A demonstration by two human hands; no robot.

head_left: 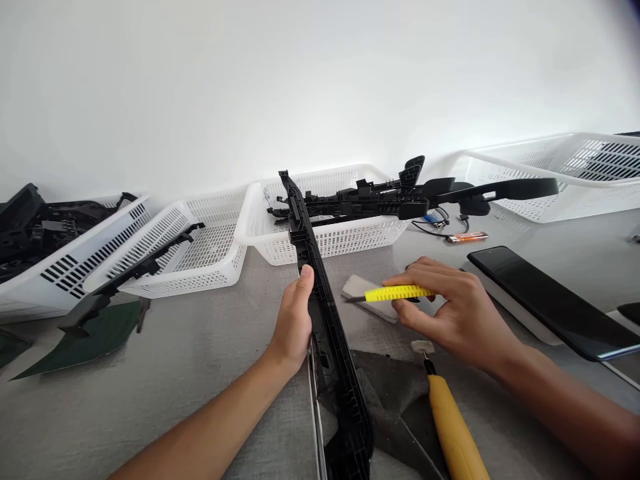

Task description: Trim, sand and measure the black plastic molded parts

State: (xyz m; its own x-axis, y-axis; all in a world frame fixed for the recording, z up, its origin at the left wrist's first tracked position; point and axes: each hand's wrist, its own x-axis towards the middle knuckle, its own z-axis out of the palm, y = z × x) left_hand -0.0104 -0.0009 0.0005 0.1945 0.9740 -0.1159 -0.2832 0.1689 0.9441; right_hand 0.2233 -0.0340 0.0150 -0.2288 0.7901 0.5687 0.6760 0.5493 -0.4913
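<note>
My left hand (294, 320) grips a long black plastic trim strip (333, 320), thumb on its upper face. The strip runs from the near edge of view up to the middle basket, its ribbed side showing. My right hand (450, 310) pinches a utility knife (400, 293) with a ribbed yellow handle. The knife's dark tip points left towards the strip, with a gap between them. Under the knife lies a pale flat block (367, 297). Below my right hand rests a tool with a fat yellow handle (455, 427) and a pale flat tip.
White baskets (345, 243) line the wall; one holds several black plastic parts (360, 200). Another trim piece leans over the left basket (200, 280). Dark cloth (395, 387) lies beneath the strip. To the right are a phone (545, 293), an orange battery (467, 237) and cables.
</note>
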